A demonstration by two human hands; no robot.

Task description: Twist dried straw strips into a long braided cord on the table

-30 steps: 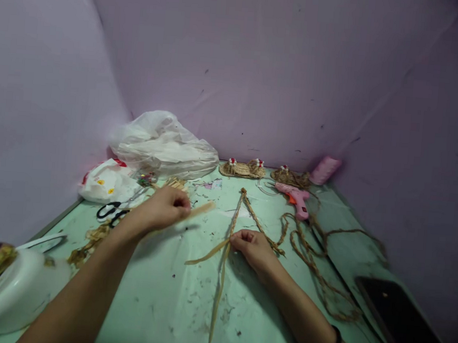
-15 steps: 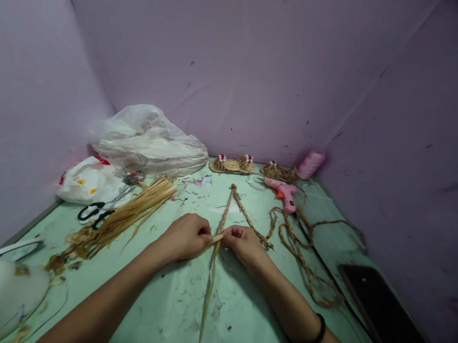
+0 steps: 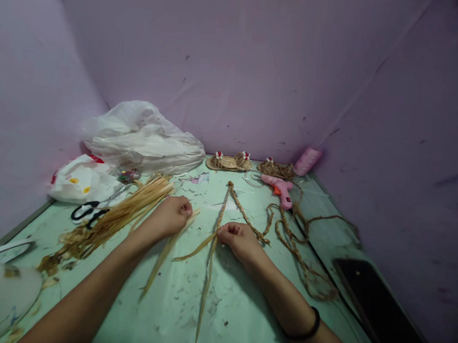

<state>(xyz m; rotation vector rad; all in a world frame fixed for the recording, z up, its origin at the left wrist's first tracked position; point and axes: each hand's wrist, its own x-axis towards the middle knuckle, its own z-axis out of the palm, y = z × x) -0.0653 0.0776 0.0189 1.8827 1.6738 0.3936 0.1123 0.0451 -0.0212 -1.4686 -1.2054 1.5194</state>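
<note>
Parting from right hand (image 3: pixel 237 239) | left hand (image 3: pixel 172 215) fingers clamp straw strip (image 3: pixel 162 260) | right fingers pinch braid (image 3: pixel 223 208)

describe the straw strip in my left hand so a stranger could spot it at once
On the pale green table top, between the fanned bundle of tan straw strips and the braided straw cord pinched by the right hand, one flat tan straw strip runs toward the viewer from the closed left hand. It lies alone, joined to neither.
</note>
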